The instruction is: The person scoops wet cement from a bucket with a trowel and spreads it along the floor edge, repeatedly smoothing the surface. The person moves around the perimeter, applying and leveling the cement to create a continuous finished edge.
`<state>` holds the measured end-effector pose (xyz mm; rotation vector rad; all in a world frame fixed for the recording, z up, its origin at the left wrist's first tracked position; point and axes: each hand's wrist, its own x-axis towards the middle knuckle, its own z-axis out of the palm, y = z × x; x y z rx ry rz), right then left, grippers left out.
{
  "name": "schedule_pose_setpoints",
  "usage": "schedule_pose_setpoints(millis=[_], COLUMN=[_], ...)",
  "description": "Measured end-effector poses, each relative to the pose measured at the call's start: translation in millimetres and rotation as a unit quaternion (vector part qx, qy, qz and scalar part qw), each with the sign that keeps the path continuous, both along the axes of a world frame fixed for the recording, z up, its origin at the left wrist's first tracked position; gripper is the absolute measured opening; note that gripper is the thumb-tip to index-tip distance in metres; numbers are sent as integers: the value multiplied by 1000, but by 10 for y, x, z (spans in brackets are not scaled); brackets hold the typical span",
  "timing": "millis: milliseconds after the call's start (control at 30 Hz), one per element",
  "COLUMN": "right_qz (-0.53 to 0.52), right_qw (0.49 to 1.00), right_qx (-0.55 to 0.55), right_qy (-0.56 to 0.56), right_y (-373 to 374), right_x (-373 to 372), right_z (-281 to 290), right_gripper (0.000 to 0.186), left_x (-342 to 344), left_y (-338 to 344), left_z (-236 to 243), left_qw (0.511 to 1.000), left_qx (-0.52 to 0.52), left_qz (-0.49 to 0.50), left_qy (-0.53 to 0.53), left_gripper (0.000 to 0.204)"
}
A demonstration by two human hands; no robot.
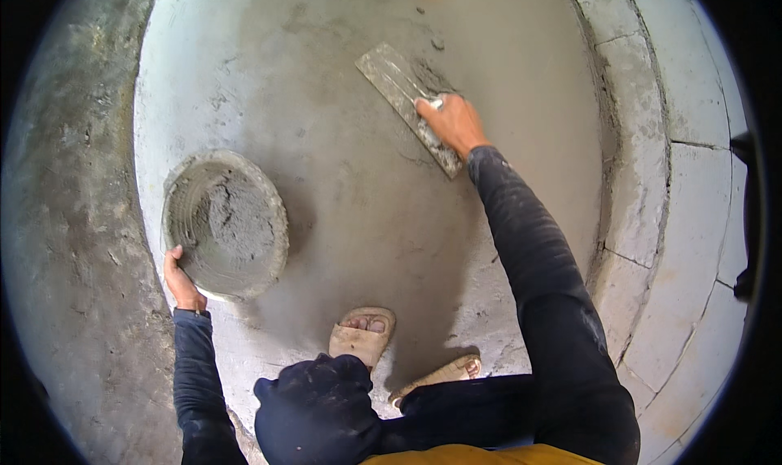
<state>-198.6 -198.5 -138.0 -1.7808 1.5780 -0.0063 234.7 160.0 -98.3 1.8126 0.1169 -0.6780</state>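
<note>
My left hand (184,284) grips the near left rim of a round, cement-crusted basin (281,238), thumb over the edge and the other fingers hidden beneath. Wet grey mortar (240,219) lies inside it. Farther off and to the right, my right hand (454,124) is closed around the handle of a flat rectangular plastering trowel (393,82). The trowel's blade lies slantwise over the grey plastered surface (358,220), seemingly flat against it. A small ridge of mortar (432,78) sits beside the blade's far right edge.
Pale blocks (635,163) with dark joints run along the right side. Rough, darker concrete (73,220) borders the smooth surface on the left. My sandalled feet (362,334) are close to the near edge. Small mortar crumbs (420,10) dot the far part.
</note>
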Motion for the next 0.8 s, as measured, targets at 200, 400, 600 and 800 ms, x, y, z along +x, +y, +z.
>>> schedule_pose_setpoints(millis=[200,400,600,800], right_qz=[25,96,-131,35], right_qw=[995,995,990,998], right_qx=[-91,-27,-50,-58], right_qy=[24,12,-2,2], right_y=[34,27,-773,-1768], right_x=[191,258,-636,-595], right_z=[112,335,349,-127], right_gripper=[61,53,52,56], left_x=[45,80,121,99], left_y=[72,112,163,159], left_z=[-93,-157,-184,-119], left_qw=[1000,1000,998,999], left_qx=[-2,5,51,44], left_qz=[9,3,-8,8], left_qy=[2,-21,-44,-31], left_gripper=[14,15,18,16])
